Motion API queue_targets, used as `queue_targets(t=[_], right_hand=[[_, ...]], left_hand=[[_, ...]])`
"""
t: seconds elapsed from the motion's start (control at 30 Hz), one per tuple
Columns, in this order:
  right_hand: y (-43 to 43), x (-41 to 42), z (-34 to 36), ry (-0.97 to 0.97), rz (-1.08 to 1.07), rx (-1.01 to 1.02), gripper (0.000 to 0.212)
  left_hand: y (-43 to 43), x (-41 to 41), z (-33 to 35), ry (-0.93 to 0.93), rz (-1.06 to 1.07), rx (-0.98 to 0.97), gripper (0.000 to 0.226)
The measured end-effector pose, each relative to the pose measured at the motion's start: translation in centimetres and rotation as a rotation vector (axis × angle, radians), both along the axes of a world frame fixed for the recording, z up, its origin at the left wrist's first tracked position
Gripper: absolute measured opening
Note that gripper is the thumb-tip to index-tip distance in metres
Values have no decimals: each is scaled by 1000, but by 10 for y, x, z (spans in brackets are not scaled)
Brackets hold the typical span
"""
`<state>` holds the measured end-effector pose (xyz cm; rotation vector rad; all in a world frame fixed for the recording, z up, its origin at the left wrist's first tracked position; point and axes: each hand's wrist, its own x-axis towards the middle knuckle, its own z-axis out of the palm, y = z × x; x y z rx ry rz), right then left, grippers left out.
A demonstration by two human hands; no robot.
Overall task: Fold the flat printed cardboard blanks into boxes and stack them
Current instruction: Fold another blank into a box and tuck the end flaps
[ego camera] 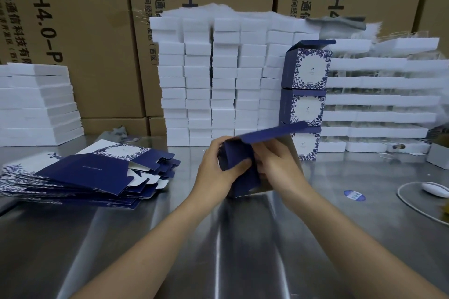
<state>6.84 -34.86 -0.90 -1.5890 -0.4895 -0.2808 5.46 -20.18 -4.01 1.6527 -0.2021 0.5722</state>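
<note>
A half-formed dark blue box [245, 177] stands on the steel table at centre, one long flap [274, 133] sticking out to the right. My left hand [213, 172] grips its left side, thumb pressed on the front panel. My right hand [279, 167] holds its right side, fingers curled at the box's open end. A fanned pile of flat blue-and-white printed blanks [92, 172] lies to the left. Three folded boxes [307, 94] stand stacked behind, the top one's lid open.
White foam blocks [218, 80] are stacked high along the back, with more at left [36, 104] and in layered trays at right [384, 99]. Big brown cartons [85, 31] form the wall behind. A white device with a cable [435, 189] and a round blue sticker [354, 195] lie at right.
</note>
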Motion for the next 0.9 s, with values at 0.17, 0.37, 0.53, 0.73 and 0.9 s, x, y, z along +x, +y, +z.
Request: queue_targets(t=[0.17,0.37,0.53,0.73,0.9], right_hand=[[2,-5,-7,-295,-220,-177,21],[6,-7,-10,-350,-200,-350,25],[7,-12,-9,-271,-132,-509,27],[11,-13,-9,-104,27,-539,32],[19,-16,-16,172,222,-397,33]], left_hand=[[0,0,6,67,56,-263,39],[19,8,2,209,90,-645,9],[25,16,-4,165,187,-711,16],[26,15,1,183,224,-853,38],[23,17,1,169,197,-891,35]])
